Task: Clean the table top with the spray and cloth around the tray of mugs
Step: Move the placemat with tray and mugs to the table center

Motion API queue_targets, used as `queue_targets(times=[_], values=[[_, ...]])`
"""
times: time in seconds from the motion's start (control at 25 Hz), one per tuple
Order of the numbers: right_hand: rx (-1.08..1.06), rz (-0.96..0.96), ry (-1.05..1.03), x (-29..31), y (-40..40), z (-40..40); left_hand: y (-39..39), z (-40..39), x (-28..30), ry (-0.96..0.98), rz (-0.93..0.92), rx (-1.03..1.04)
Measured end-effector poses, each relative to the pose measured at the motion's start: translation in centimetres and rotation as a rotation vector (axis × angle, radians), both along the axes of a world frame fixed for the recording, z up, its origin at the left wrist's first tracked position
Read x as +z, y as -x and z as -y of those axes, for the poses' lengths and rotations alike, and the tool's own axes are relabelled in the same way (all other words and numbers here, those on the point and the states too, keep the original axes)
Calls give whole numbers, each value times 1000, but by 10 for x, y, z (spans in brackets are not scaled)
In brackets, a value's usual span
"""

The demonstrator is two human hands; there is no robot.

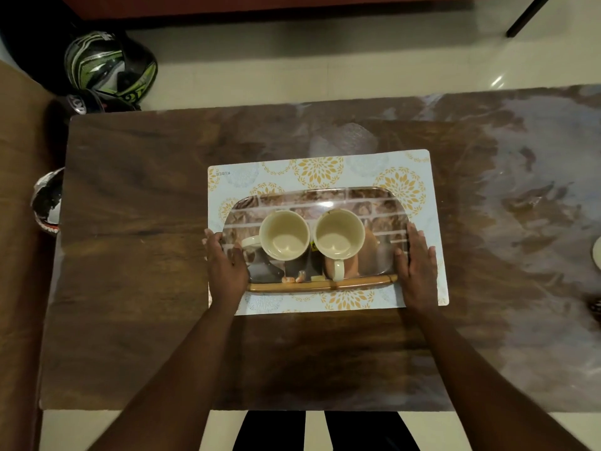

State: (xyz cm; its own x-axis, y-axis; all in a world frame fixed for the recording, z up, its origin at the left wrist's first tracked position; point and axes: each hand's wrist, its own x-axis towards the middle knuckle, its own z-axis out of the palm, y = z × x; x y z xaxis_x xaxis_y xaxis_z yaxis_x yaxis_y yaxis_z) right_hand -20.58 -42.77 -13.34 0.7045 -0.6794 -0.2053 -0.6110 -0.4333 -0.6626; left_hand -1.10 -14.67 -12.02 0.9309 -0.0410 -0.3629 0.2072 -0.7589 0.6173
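A glossy patterned tray (328, 198) with a wooden front rim rests on a pale placemat (325, 169) in the middle of the dark wooden table (136, 222). Two empty cream mugs stand upright in it, one on the left (284, 236) and one on the right (338, 237). My left hand (226, 268) grips the tray's left end and my right hand (414, 268) grips its right end. No spray bottle or cloth is in view.
Two helmets (107, 65) lie on the floor beyond the table's far left corner. Another rounded object (48, 203) sits beside the left edge. A pale round item (596, 257) pokes in at the right edge. Glare covers the table's right part.
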Motion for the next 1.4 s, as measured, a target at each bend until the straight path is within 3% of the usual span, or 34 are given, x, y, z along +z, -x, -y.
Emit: queue_targets(times=[0.2,0.64,0.72,0.8,0.92,1.04,1.12,1.24,1.32,1.4], values=[[-69,-44,3,1,32,5,21,22,-4,13,20,-51],[-52,-115,73,10,16,13,24,16,9,43,26,-91],[-95,-54,93,25,4,18,15,19,25,92,-22,13],[-186,91,25,61,-24,13,10,31,55,173,55,56],[12,151,-90,114,-63,-26,21,59,104,222,200,-269],[329,-105,126,120,-69,-65,46,77,117,-99,118,-672],[431,-229,167,117,-71,-67,45,85,115,-322,94,-776],[519,-282,164,118,-78,-52,32,98,114,-500,115,-845],[526,-375,202,117,-78,-44,25,99,114,-498,172,-912],[383,-456,218,117,-81,-35,16,94,114,-455,203,-1059]])
